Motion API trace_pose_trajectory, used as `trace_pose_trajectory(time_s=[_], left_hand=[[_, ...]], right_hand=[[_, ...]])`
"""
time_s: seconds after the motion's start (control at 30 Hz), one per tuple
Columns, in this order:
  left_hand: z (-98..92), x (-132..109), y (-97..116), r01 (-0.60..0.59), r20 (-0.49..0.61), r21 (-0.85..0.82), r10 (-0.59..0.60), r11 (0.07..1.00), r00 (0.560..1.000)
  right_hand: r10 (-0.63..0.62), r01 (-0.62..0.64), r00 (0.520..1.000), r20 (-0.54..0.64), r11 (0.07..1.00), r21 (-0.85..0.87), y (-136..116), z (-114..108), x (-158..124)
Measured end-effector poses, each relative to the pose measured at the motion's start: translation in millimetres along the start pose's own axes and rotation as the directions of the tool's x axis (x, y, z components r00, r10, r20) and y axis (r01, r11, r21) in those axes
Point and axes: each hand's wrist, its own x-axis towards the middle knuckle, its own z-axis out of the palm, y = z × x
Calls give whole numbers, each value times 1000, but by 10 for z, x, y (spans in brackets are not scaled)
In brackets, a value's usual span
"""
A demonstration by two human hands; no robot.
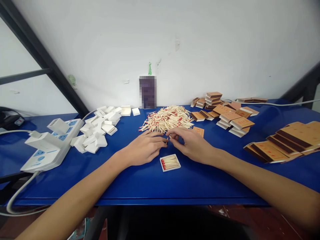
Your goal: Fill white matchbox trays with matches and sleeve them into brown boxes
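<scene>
Blue bench (135,186), head view: one white tray (172,169) lies unsleeved, near both hands, matches (168,162) lined inside. Apparently left: match heap (170,118), spare trays (108,128), matchbox sleeves (302,135). Left hand (147,146), right hand (188,143): fingers narrowed; grip cannot be told.

Nothing legible reaches my remote screen from this blue workbench (200,186). Reddish print marks the stacked orange matchboxes (241,122) at back right and the fanned matchbox row (297,135) nearer the right edge, too small and soft for me to read. Blue patches on the white power strip (60,148) yield no words; the dark panel (148,92) against the wall shows me only pixel blocks.
</scene>
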Motion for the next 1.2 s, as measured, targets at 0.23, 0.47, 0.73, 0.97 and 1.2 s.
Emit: trace_pose_trajectory(time_s=[0.23,0.47,0.73,0.97,1.2], left_hand=[[-41,-23,-66,0,-15,43,1,999,1000],[26,-31,-55,53,-73,-115,-62,992,995],[-58,-40,-75,207,-202,-168,-240,964,950],[-89,-104,-193,254,-38,-226,-269,940,962],[-149,-112,-156,221,64,-218,-213,951,975]], right_hand=[[162,-152,987,-6,940,306,-37,-24,28],[170,-164,985,14,925,343,-8,32,19],[114,-118,993,42,989,95,16,55,12],[-26,25,995,99,1000,15,30,74,-5],[-25,29,994,102,999,-43,31,63,-5]])
